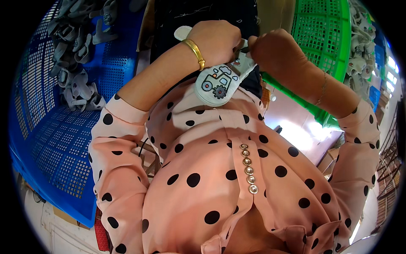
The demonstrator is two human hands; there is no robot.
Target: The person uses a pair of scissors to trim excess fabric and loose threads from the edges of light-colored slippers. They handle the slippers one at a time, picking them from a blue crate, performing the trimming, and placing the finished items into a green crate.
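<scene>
A small pale grey child's shoe (218,86) with a coloured tractor and cloud design hangs over my lap, its rounded end toward me. My left hand (218,40) is closed at its far part, the fingers curled and partly hidden. On the other side, my right hand (277,51) is a closed fist, gripping the strap-like part of the shoe. The two hands are close together with a short gap between them. Just beyond my left wrist, a pale rounded piece (182,32) shows; I cannot tell what it belongs to.
At the left stands a large blue plastic basket (55,156) holding several grey small shoes (80,89). To the right is a green plastic basket (321,38), with more pale shoes (359,63) beyond it. Dark cloth with loose threads (203,10) covers my lap.
</scene>
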